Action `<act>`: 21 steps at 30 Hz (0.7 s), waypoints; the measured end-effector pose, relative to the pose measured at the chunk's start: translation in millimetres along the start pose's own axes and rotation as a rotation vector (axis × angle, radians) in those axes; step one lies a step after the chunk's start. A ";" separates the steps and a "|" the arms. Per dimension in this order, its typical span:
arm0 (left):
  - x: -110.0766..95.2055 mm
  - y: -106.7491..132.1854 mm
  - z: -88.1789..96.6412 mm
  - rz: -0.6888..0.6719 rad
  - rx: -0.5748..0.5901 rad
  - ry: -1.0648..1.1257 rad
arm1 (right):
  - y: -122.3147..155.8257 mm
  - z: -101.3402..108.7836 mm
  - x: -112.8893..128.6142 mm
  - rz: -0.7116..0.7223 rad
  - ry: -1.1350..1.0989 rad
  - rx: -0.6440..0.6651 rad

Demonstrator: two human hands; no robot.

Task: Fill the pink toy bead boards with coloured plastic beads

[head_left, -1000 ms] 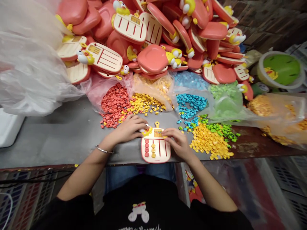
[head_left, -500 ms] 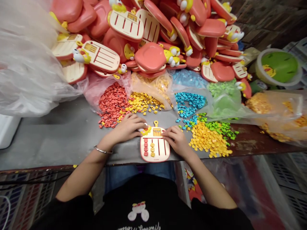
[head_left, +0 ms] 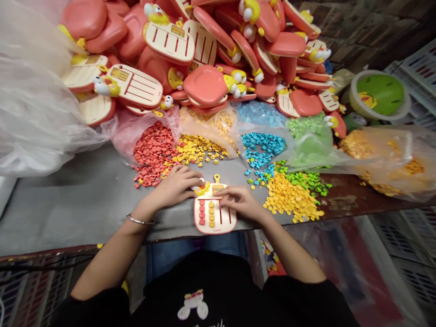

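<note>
A cream toy board with red slots (head_left: 214, 223) lies at the table's front edge, with red and yellow beads in its left slots. My left hand (head_left: 175, 186), a bracelet on its wrist, rests curled on the board's upper left corner beside its yellow duck head (head_left: 200, 186). My right hand (head_left: 240, 202) lies over the board's right half, fingers pinched together on its upper slots; what they hold is too small to make out. Piles of red beads (head_left: 152, 153), yellow beads (head_left: 196, 150), blue beads (head_left: 264, 145), green beads (head_left: 308, 180) and more yellow beads (head_left: 290, 199) spread beyond the board.
A big heap of red-backed toy boards (head_left: 218, 50) fills the back of the grey table (head_left: 85, 195). Clear plastic bags (head_left: 34, 95) lie at left, a bag of orange pieces (head_left: 384, 159) at right, a green-lidded tub (head_left: 379, 93) behind it.
My right hand has slid left across the board, from its right edge to over its middle slots. My left hand stays at the upper left corner. The view has shifted slightly.
</note>
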State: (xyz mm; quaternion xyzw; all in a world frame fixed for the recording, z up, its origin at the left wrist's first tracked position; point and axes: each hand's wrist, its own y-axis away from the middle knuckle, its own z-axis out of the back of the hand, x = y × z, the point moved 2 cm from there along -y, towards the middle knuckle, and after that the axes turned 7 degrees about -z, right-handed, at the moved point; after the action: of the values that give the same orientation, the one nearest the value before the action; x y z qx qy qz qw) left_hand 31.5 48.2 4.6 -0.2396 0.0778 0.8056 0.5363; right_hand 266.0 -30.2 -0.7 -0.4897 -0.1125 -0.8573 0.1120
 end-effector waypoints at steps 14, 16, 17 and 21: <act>2.9 0.4 0.6 0.021 -0.007 0.025 | 1.8 64.3 -59.3 -0.032 0.599 -0.436; 3.3 0.5 0.5 0.024 -0.007 0.023 | 2.0 65.6 -64.2 -0.055 0.598 -0.434; 3.4 0.5 0.4 0.025 -0.007 0.023 | 1.6 66.2 -66.4 -0.064 0.597 -0.424; 3.5 0.4 0.1 0.023 -0.008 0.025 | 3.4 66.6 -65.8 -0.070 0.569 -0.401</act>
State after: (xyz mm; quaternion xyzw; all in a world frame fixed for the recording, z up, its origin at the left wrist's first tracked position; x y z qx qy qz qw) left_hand 30.1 51.0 3.0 -0.2510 0.0843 0.8088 0.5252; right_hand 353.9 -7.8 -24.3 -0.2394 0.0773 -0.9678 0.0111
